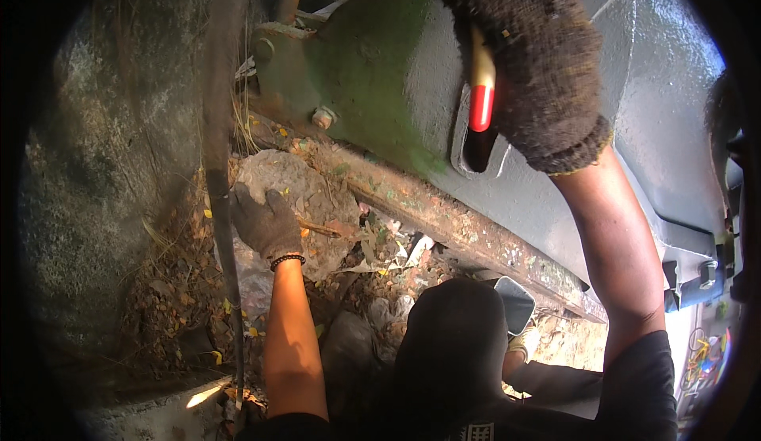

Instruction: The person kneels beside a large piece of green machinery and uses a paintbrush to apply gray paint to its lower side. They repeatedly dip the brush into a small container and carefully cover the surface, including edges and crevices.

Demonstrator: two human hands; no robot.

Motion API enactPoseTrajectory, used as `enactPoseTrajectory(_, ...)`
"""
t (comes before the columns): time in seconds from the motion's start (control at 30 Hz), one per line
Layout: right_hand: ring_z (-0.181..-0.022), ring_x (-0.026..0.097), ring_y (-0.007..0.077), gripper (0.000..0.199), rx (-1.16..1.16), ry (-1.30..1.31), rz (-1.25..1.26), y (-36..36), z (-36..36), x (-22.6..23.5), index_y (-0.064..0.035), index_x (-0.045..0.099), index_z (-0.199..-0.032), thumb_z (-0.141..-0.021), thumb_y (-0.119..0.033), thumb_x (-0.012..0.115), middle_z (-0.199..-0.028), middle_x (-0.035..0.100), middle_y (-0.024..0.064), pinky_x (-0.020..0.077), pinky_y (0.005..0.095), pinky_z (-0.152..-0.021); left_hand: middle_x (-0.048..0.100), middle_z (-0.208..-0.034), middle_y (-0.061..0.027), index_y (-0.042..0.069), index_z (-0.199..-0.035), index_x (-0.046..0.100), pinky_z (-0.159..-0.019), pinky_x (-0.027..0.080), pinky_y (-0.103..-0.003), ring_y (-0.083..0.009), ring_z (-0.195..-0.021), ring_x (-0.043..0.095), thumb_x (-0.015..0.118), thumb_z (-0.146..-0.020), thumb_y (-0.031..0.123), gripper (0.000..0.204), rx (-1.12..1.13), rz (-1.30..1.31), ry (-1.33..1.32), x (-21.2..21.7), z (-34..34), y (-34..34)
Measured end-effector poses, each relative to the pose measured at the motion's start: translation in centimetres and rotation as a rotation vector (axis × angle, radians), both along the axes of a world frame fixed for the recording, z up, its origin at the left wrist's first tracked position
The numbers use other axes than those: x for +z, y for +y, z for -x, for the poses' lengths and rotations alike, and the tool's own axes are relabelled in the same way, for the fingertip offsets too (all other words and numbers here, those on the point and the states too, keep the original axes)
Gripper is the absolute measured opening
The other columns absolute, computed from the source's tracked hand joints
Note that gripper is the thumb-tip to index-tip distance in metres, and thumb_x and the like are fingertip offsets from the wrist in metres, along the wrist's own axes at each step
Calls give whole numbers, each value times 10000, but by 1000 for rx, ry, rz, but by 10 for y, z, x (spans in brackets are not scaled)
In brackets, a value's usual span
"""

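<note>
Littered ground; red-and-cream tool handle (480, 84) in gloved right hand (539, 60).

The ground (170, 282) is bare earth strewn with dry leaves (372, 255) and scraps of litter. A pale rock (281, 175) lies on it, just under a rusty beam (468, 235) that runs slantwise across. A dark hose (222, 203) runs down over the ground to a concrete edge (158, 417) at the bottom.
</note>
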State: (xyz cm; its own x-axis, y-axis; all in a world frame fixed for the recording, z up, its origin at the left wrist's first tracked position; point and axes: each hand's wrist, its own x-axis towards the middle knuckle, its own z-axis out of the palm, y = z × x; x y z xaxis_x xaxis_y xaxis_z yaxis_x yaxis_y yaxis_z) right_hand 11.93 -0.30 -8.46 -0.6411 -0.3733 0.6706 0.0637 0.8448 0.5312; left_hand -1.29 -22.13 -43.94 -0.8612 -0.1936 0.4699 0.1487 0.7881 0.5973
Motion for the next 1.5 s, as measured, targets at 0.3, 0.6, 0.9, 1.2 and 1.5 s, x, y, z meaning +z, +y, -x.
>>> enactPoseTrajectory(0.3, -1064, 664, 407, 286, -50, -662, 471, 14, -22, -127, -39, 738, -1151, -889, -126, 664, -1182, 649, 203, 551, 484, -928, 539, -1517, -282, -55, -1473, 532, -1213, 384, -514, -437, -1430, 497, 606, -991, 342, 629, 28, 15, 25, 5, -2, 10)
enactPoseTrajectory(0.6, -1030, 695, 370, 328, 140, -195, 349, 17, -13, -43, -141, 711, -1264, -938, -122, 688, -1166, 670, 176, 578, 477, -870, 468, -1546, -305, -40, -1483, 499, -1206, 392, -545, -456, -1452, 453, 633, -981, 286, 614, 11, 26, 11, -4, 0, 7)
enactPoseTrajectory(0.9, -1098, 629, 320, 236, -113, -488, 243, 25, -22, -101, -97, 719, -1154, -940, -149, 635, -1209, 602, 149, 527, 453, -896, 444, -1570, -297, -37, -1506, 479, -1217, 392, -539, -450, -1465, 443, 637, -992, 282, 626, 13, 51, 15, -4, 2, 10)
enactPoseTrajectory(1.2, -975, 681, 393, 308, 10, -485, 592, 35, -21, -94, -71, 704, -1174, -866, -67, 698, -1085, 652, 178, 565, 491, -828, 467, -1558, -299, -38, -1504, 494, -1205, 405, -545, -452, -1466, 448, 638, -988, 306, 636, 0, -4, -23, 5, -2, 14)
enactPoseTrajectory(1.5, -1081, 666, 355, 377, 54, -59, 114, 6, -9, 26, -122, 720, -1222, -847, -87, 705, -1101, 678, 138, 566, 471, -871, 440, -1587, -284, -22, -1549, 449, -1199, 407, -556, -442, -1474, 439, 593, -1012, 322, 653, 22, 37, -60, 5, 1, 3)
